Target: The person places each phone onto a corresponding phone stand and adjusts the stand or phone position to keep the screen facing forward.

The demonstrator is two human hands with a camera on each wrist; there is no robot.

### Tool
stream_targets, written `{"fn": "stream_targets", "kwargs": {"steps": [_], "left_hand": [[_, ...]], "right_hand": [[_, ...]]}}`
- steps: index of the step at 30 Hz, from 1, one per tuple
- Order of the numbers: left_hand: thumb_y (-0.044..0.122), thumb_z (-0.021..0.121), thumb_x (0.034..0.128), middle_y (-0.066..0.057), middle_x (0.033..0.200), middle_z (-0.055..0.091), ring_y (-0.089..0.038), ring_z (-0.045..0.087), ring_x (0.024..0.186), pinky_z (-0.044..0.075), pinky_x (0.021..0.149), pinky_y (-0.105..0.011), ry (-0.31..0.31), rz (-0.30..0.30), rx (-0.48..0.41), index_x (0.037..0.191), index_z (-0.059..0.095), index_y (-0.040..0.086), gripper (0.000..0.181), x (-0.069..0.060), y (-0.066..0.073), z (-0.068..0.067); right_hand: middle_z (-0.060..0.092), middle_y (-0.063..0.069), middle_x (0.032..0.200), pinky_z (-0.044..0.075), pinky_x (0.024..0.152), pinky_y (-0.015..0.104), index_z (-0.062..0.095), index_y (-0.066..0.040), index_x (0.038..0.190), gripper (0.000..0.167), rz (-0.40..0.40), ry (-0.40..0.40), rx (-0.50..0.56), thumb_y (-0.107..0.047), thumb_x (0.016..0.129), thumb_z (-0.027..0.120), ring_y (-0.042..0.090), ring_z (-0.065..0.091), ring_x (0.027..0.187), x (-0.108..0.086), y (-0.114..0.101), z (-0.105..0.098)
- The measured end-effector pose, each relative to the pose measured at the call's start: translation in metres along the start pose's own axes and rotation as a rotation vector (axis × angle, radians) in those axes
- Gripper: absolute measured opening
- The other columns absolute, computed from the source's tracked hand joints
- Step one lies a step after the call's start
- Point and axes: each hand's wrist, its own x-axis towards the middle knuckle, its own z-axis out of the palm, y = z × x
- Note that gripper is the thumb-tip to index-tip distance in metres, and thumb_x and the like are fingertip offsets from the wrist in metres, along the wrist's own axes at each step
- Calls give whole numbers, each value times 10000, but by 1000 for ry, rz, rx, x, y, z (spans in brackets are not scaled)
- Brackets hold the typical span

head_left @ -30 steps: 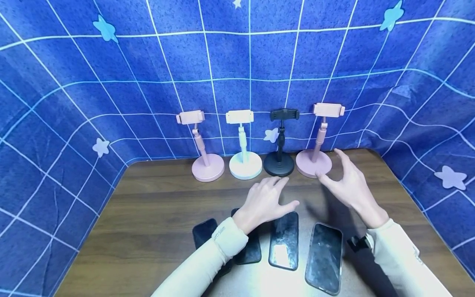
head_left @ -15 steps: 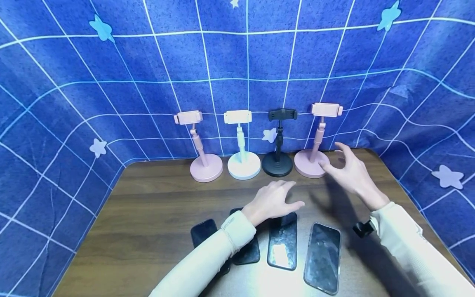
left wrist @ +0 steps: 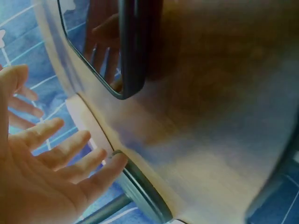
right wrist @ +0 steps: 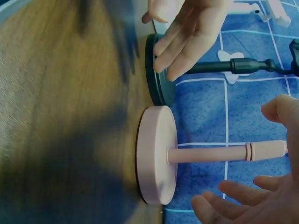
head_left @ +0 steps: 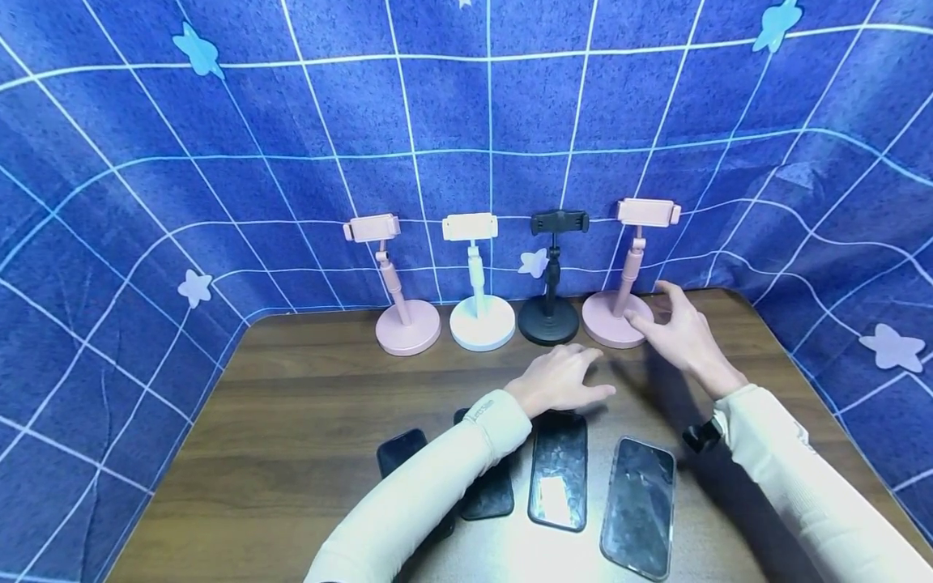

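Observation:
Four things line the table's back: a pink phone stand [head_left: 408, 328], a white phone stand [head_left: 481, 324], a black phone stand [head_left: 548, 322] and another pink phone stand [head_left: 616, 321] at the right. My right hand [head_left: 683, 338] is beside that right pink stand, thumb and fingers spread around the side of its base; contact cannot be told. Nothing is in my left hand [head_left: 560, 379], which hovers with extended fingers in front of the black stand. In the right wrist view the right pink stand [right wrist: 156, 156] shows between thumb and fingers.
Several phones lie along the front: a phone [head_left: 557, 474] under the left hand, a clear-cased phone [head_left: 638, 508] to its right, and darker phones [head_left: 488, 490] partly behind the left sleeve. A blue patterned cloth [head_left: 452, 121] hangs behind the wooden table [head_left: 291, 421].
My left hand has moved right, from above the middle phones toward the front of the right pink stand. My right hand has shifted only slightly beside that stand.

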Motion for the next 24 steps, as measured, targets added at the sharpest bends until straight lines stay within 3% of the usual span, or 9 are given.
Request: {"fn": "stream_targets", "kwargs": {"steps": [8,15,20,24], "left_hand": [[662,542,964,-12,1488,551,-221,547,1350,535,1014,-397,-35,10,114,1500,509,236,686,20,6,3],[637,552,972,-9,1445,565,-224,551,1282,522,992,-433,-44,18,274,1452,529,252,616,32,4,3],[641,567,961,-5,1444,534,-223,495,1330,524,979,-418,-35,39,346,1433,537,253,612,41,7,3],[641,555,967,-8,1450,531,-245,426,1422,466,1078,-456,-45,37,372,1462,519,248,633,48,5,6]], "right_hand": [[512,370,1437,427,1081,614,254,27,1578,884,22,-11,-10,-529,990,608,507,539,1314,14,-1,-2],[544,378,1396,476,1028,612,316,75,1526,833,-50,11,33,-439,980,677,522,603,1230,31,-2,-2],[546,393,1382,473,1023,625,337,105,1499,784,-57,32,21,-392,993,671,539,599,1222,37,-1,-6],[569,379,1366,470,1025,618,390,107,1466,733,-77,31,25,-394,1001,655,525,606,1222,44,-2,-6]]}}
